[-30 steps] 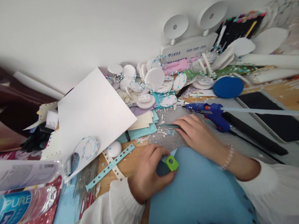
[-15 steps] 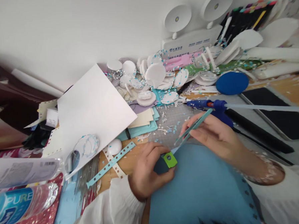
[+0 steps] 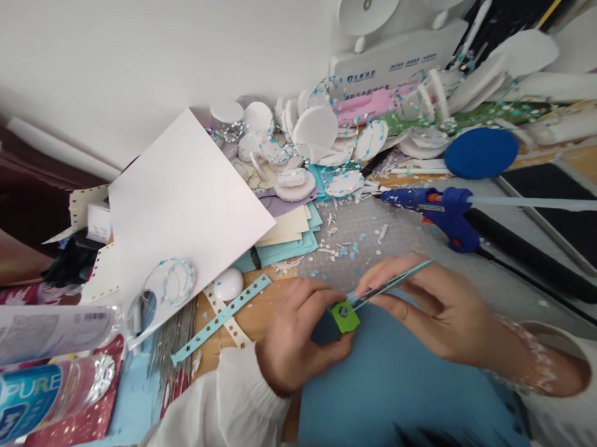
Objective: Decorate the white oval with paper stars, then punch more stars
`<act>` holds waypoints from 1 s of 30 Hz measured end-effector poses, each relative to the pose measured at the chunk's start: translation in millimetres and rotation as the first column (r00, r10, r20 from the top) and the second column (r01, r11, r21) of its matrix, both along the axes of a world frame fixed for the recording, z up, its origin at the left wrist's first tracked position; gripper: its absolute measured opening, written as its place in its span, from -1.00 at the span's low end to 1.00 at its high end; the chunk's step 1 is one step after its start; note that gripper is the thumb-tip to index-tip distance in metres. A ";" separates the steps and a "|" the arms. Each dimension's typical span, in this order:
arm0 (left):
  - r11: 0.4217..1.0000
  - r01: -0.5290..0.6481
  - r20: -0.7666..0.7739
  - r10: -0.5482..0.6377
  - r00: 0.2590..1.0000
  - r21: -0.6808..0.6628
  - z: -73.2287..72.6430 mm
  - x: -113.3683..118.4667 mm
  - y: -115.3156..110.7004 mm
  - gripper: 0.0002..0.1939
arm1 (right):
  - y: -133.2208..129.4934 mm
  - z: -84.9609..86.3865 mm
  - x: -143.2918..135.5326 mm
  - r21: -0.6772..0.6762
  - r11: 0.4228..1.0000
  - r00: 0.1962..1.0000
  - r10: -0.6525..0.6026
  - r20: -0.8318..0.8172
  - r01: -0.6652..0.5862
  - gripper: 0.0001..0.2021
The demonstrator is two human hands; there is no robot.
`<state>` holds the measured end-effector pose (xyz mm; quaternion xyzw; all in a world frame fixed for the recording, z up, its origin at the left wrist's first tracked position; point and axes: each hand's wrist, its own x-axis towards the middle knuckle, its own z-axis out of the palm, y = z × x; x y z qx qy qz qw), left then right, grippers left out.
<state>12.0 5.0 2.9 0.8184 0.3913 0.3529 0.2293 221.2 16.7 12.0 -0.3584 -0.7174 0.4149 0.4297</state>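
My left hand (image 3: 304, 333) grips a small green paper punch (image 3: 346, 318) between thumb and fingers. In my right hand (image 3: 436, 313) is a pair of light teal tweezers (image 3: 396, 282), held like a pen. The tweezer tips reach the right edge of the punch; whether they grip anything there I cannot tell. A blue sheet (image 3: 387, 385) lies beneath both hands. Left of my left hand, a teal paper strip (image 3: 221, 321) with star-shaped holes crosses a cream strip (image 3: 231, 335), beside a white round piece (image 3: 228, 284).
A blue glue gun (image 3: 427, 200) lies right of centre on a grey mat. White discs (image 3: 316, 128) with blue-dotted rings crowd the back. A white board (image 3: 187, 196) and a plastic bottle (image 3: 32, 401) are at left; a tablet-like dark device (image 3: 568, 209) is at right.
My right hand has lowered the tweezers, bringing their tips to the punch's edge. The left hand keeps its grip on the punch. The view has shifted slightly.
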 end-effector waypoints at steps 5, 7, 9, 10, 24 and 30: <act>1.000 0.001 -0.015 -0.002 1.000 -0.023 0.1 -0.1 0.0 -0.71 | -2.0 -1.9 -2.9 -0.032 0.999 0.999 -0.037 -0.039 0.035 -0.79; 1.000 0.000 -0.018 0.000 1.000 -0.027 0.1 0.1 0.0 -0.70 | -2.8 -0.9 -3.5 -0.051 0.997 0.996 -0.063 -0.058 0.060 -0.80; 1.000 0.001 -0.019 -0.002 1.000 -0.026 0.1 0.2 0.1 -0.70 | -3.3 -0.1 -3.5 -0.063 0.995 0.994 -0.079 -0.078 0.075 -0.80; 1.000 0.002 -0.018 -0.003 1.000 -0.027 0.2 0.3 0.2 -0.70 | -3.4 -0.1 -3.3 -0.063 0.995 0.993 -0.079 -0.084 0.074 -0.80; 1.000 -0.014 -0.011 0.014 1.000 -0.019 0.4 0.6 -0.1 -0.71 | -3.0 0.1 -11.5 -0.145 0.983 0.978 -0.136 -0.161 0.113 -0.90; 0.999 0.001 -0.015 -0.002 1.000 -0.046 0.0 0.0 0.0 -0.74 | 7.0 6.4 -5.4 -0.168 0.958 0.941 -0.265 -0.209 0.232 -0.95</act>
